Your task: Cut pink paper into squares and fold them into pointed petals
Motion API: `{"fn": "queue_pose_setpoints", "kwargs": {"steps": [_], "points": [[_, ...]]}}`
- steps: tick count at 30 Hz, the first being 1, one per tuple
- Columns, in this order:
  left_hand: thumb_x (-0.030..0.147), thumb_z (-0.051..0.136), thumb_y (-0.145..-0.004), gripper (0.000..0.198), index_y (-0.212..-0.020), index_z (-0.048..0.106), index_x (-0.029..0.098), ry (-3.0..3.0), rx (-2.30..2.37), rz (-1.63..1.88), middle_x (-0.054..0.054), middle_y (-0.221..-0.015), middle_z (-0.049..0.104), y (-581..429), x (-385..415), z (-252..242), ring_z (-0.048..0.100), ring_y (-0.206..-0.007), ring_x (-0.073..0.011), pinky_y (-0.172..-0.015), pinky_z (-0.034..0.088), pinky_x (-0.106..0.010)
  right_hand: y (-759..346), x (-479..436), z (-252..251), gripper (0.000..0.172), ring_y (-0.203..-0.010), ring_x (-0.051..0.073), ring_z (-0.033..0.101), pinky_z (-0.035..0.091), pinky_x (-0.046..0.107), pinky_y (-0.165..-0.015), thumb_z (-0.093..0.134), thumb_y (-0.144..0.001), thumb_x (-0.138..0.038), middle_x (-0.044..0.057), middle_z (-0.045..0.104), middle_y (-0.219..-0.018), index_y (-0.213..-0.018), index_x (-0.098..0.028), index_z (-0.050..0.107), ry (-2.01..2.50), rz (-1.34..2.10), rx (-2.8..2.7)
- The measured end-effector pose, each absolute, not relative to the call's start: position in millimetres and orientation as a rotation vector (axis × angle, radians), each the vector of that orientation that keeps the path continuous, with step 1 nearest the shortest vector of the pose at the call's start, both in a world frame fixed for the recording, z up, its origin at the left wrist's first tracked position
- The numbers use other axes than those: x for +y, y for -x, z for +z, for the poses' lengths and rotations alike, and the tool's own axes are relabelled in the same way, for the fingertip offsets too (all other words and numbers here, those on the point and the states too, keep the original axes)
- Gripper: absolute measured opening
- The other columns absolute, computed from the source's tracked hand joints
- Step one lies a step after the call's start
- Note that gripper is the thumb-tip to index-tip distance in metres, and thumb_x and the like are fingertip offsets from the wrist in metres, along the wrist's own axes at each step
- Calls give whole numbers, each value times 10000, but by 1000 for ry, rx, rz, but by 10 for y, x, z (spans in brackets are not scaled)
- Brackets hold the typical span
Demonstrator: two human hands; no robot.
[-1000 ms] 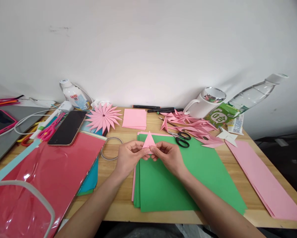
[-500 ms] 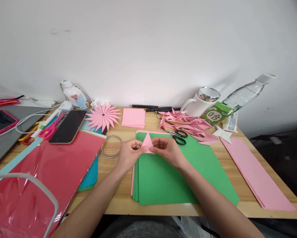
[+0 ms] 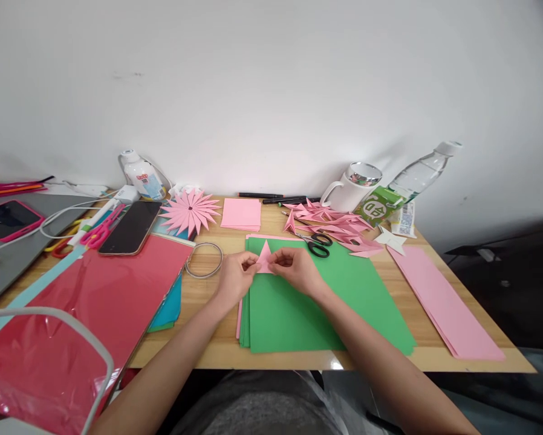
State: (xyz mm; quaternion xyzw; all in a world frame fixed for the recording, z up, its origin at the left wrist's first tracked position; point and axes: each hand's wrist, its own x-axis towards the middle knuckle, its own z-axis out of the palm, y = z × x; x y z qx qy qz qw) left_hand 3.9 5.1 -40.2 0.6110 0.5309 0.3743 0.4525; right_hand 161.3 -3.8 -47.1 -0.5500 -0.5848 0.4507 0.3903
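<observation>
A small pink paper folded to a triangle [image 3: 265, 255] is pinched between my two hands, its point facing away from me. My left hand [image 3: 236, 275] grips its left side with thumb and fingers. On its right side, my right hand [image 3: 299, 270] is closed in the same way. Both hands are over the far left part of a stack of green paper sheets [image 3: 317, 314], with pink sheets showing beneath. Black-handled scissors [image 3: 319, 246] lie just beyond my right hand. Folded pink paper pieces [image 3: 330, 220] are heaped behind them.
A pink paper star [image 3: 190, 209] and pink squares [image 3: 240, 214] lie at the back. A white mug [image 3: 351, 188], a bottle [image 3: 419, 175] and a green box [image 3: 378, 205] stand right. Pink strips [image 3: 444, 302] lie right; a phone [image 3: 130, 228] and red packet [image 3: 103, 290] left.
The camera view has shifted, so the desk appears slightly higher and its right side further left. Both hands still hold the pink triangle, with small shifts of the fingers.
</observation>
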Motion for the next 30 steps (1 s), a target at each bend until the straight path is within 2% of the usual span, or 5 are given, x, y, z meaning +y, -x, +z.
{"fn": "queue_pose_setpoints", "kwargs": {"steps": [7,15,19,22,30], "points": [[111,665,-611,129,-667,566,172,-1755,1441,671,21,-597,565,-17,-26,-338,538,-580,-146,-559,383,-247,-1602,-203,-386,60,-593,130,587,484,264,-604,630,-680,-112,33,641,-715,-701,-149,673,1503,1033,-1644],[113,671,-691,272,-929,562,185,-2148,1559,479,-23,-826,528,56,-71,-189,552,-764,-201,-653,420,-294,-1609,-343,-507,122,-782,171,552,499,301,-681,579,-835,-150,68,533,-867,-827,-184,696,1275,375,-2084],[146,610,-777,38,-788,608,183,-2280,1412,552,-21,-812,499,105,-115,-307,540,-783,-187,-703,450,-310,-1647,-391,-571,214,-860,189,560,524,328,-731,461,-909,-145,96,611,-940,-938,-175,671,1106,282,-2206],[146,513,-856,141,-775,628,154,-2368,1309,702,-41,-811,555,119,-212,-386,549,-810,-178,-723,477,-303,-1686,-423,-572,253,-988,205,535,525,360,-827,431,-920,-125,110,626,-1075,-1081,-162,623,1018,268,-2295],[16,374,-830,348,-1129,552,23,-2974,949,554,-196,-1141,609,265,-424,-468,527,-1153,-249,-949,475,-394,-1727,-460,-539,321,-1045,228,507,521,383,-883,382,-924,-104,132,609,-1164,-1181,-95,574,1007,239,-2401]]}}
